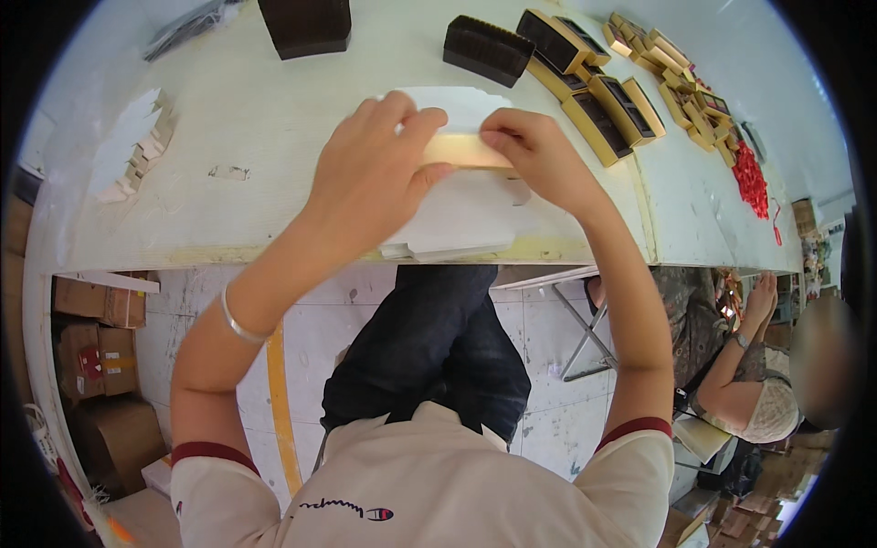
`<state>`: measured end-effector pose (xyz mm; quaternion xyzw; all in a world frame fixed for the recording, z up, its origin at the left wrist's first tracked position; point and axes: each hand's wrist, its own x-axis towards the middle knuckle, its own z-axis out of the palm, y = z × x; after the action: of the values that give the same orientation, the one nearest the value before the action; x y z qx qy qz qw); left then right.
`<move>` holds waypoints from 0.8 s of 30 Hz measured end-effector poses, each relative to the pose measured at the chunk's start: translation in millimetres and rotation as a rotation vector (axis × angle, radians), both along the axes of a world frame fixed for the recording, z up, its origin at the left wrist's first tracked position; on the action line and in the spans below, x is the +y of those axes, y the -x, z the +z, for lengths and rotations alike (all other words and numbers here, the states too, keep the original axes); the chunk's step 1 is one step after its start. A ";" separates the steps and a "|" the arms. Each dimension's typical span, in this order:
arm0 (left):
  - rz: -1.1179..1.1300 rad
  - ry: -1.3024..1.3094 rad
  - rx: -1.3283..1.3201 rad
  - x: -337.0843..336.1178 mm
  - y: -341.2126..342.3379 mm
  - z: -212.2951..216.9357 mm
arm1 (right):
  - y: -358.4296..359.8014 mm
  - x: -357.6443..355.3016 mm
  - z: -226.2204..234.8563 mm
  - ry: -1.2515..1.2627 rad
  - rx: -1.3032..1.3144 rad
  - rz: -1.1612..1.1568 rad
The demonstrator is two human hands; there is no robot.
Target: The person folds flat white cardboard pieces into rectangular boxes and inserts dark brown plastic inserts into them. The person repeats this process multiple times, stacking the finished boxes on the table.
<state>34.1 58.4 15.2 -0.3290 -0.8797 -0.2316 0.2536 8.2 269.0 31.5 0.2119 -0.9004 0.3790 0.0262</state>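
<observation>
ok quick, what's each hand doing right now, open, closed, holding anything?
Left hand: closed, gripping the left end of the pale gold strip.
Right hand: closed, pinching the strip's right end over the white card sheets.

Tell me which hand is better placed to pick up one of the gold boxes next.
Probably the right hand: the gold boxes lie on its side of the table, closer than to the left hand. Both now pinch the gold strip.
</observation>
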 end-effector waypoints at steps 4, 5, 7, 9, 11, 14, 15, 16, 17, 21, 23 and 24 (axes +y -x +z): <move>-0.182 -0.582 -0.774 -5.1 -35.1 17.9 | -52.0 -16.6 8.2 0.092 0.321 -0.149; -0.186 -0.777 -0.892 0.0 -37.4 18.1 | -67.2 -26.5 3.3 0.031 0.399 -0.105; -0.196 -1.169 -1.118 14.6 -39.4 18.8 | -83.0 -44.5 -6.7 -0.004 0.516 0.041; -0.179 -0.876 -0.962 3.7 -26.0 6.2 | -90.2 -49.0 -12.2 0.003 0.525 0.198; -0.148 -0.768 -0.849 -6.1 -13.3 3.6 | -95.9 -40.3 -0.3 -0.070 0.735 0.222; -0.154 -0.408 -1.001 -25.3 6.9 34.4 | -109.3 -3.5 17.2 -0.311 0.854 0.189; -0.183 -0.340 -1.039 -30.3 15.7 40.3 | -109.5 6.6 18.4 -0.370 0.873 0.179; -0.215 -0.287 -1.038 -30.8 21.4 39.5 | -109.6 13.0 16.7 -0.432 0.888 0.168; -0.246 -0.234 -1.035 -30.5 25.9 37.3 | -106.7 17.8 9.6 -0.448 0.925 0.199; -0.274 0.193 -0.941 -5.4 36.5 43.7 | -93.9 15.2 -5.3 -0.422 0.788 0.287; -0.088 0.252 -0.568 2.7 26.0 36.1 | -82.0 12.2 -5.9 -0.278 0.580 0.304; -0.126 0.211 -0.384 3.1 17.4 34.0 | -75.3 14.9 -10.8 -0.207 0.457 0.311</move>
<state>16.7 61.5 49.2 -0.3575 -0.9089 -0.2123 0.0307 83.5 283.9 20.8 0.4290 -0.8616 0.2271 0.1483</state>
